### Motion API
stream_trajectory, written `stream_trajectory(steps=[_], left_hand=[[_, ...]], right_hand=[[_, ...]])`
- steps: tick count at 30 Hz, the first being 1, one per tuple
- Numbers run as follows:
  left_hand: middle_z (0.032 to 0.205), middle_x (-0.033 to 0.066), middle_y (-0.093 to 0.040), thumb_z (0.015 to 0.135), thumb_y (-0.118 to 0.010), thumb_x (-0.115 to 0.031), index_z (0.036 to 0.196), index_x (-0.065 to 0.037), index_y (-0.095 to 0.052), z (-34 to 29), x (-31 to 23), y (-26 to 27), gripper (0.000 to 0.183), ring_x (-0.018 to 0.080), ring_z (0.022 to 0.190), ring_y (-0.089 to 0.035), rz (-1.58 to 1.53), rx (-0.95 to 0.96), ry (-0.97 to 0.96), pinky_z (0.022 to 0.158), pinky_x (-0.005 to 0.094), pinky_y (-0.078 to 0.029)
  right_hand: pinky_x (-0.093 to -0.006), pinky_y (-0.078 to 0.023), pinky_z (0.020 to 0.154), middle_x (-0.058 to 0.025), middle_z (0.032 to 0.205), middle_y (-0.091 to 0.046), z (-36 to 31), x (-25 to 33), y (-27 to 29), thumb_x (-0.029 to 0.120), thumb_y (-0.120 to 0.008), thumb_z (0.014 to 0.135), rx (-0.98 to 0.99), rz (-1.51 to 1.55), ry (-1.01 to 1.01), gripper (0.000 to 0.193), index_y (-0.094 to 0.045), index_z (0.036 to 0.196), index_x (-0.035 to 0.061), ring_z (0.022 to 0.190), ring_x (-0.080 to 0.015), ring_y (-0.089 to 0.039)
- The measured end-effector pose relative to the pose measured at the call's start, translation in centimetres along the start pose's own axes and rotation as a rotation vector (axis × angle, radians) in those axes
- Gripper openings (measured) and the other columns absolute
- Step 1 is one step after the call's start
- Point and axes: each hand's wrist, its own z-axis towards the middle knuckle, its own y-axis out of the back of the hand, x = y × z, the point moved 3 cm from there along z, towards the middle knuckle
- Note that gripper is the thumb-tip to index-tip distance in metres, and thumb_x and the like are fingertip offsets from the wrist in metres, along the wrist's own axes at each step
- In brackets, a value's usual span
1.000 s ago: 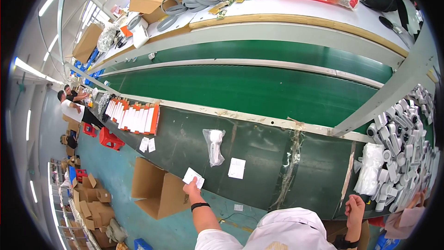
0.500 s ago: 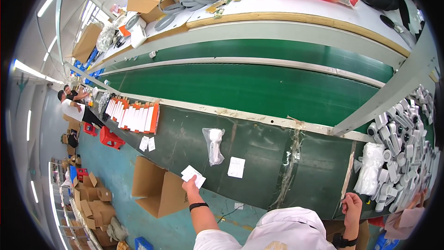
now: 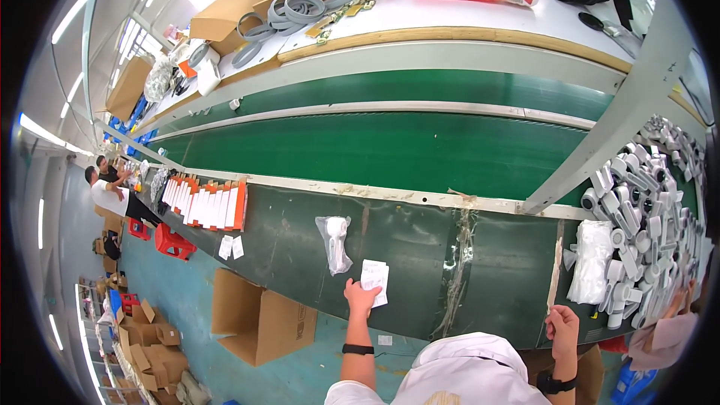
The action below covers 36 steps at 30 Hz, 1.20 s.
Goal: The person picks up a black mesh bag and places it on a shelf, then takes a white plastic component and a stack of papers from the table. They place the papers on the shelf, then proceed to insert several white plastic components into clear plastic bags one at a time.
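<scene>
My left hand (image 3: 361, 297) has its fingers closed on the edge of white paper slips (image 3: 376, 279) at the near side of the dark green bench (image 3: 405, 232). These slips lie over the spot where a sheet rested on the bench. Just up and left of that hand, a white handheld device in a clear plastic bag (image 3: 335, 244) lies flat. My right hand (image 3: 562, 324) is curled in a pinch at the bench's near edge, beside a tan strip (image 3: 556, 270); anything inside its fingers is hidden.
White and orange boxes (image 3: 202, 204) stand in a row at left, near two small slips (image 3: 232, 247). White plastic bags (image 3: 591, 262) and piled handheld devices (image 3: 645, 240) lie at right. An open carton (image 3: 259, 322) is on the floor. A metal post (image 3: 600, 139) rises at right.
My left hand has moved right with its slips, from the bench edge to over the single sheet. My right hand stays pinched near the edge. The whole view has shifted slightly.
</scene>
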Motion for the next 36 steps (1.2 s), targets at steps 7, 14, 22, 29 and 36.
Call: stream_trajectory(steps=[7, 14, 22, 29, 36], left_hand=[[0.104, 0.0203, -0.064, 0.054, -0.084, -0.005, 0.092, 0.007, -0.065, 0.1, -3.0, -1.4, 0.045, 0.0284, 0.087, -0.065, 0.313, -0.129, 0.131, 0.073, 0.0355, -0.054], [0.097, 0.0168, -0.068, 0.055, -0.079, 0.005, 0.103, 0.005, -0.060, 1.8, -2.6, -1.4, 0.051, 0.0259, 0.086, -0.067, 0.024, -0.035, 0.189, 0.072, 0.0371, -0.054], [0.100, 0.0203, -0.066, 0.057, -0.078, -0.009, 0.103, 0.001, -0.065, 0.9, -4.6, -1.9, 0.049, 0.0343, 0.093, -0.064, 0.413, -0.040, 0.083, 0.083, 0.0418, -0.050], [0.100, 0.0163, -0.066, 0.060, -0.075, 0.005, 0.108, 0.003, -0.058, -2.3, -6.1, -0.6, 0.051, 0.0254, 0.091, -0.066, 0.166, -0.123, 0.023, 0.078, 0.0360, -0.053], [0.112, 0.0138, -0.062, 0.071, -0.068, 0.012, 0.119, 0.003, -0.053, -9.2, -3.5, 4.1, 0.051, 0.0273, 0.101, -0.063, -0.648, 0.076, 0.160, 0.085, 0.0429, -0.054]], right_hand=[[-0.0175, -0.032, 0.038, -0.0004, 0.066, -0.058, -0.5, -1.2, 1.4, 0.012, -0.059, 0.090, -0.036, 0.021, 0.004, 0.010, -0.060, 0.094, 0.0033, 0.047, -0.0032, -0.045], [-0.0171, -0.032, 0.038, 0.0005, 0.066, -0.058, -0.3, -1.1, 1.6, 0.012, -0.058, 0.090, -0.024, 0.021, 0.006, 0.010, -0.061, 0.095, 0.0034, 0.047, -0.0026, -0.044], [-0.0168, -0.033, 0.039, 0.0005, 0.068, -0.058, -0.2, -1.1, 2.3, 0.014, -0.058, 0.090, -0.021, -0.007, -0.012, 0.012, -0.059, 0.097, 0.0037, 0.049, -0.0030, -0.046], [-0.0170, -0.032, 0.038, 0.0006, 0.068, -0.058, -0.4, -1.0, 2.1, 0.013, -0.058, 0.090, -0.005, -0.032, -0.012, 0.012, -0.060, 0.097, 0.0036, 0.048, -0.0027, -0.045], [-0.0169, -0.032, 0.039, 0.0008, 0.068, -0.058, -1.7, -0.8, 1.7, 0.013, -0.057, 0.090, 0.042, -0.070, -0.014, 0.011, -0.060, 0.096, 0.0037, 0.048, -0.0025, -0.044]])
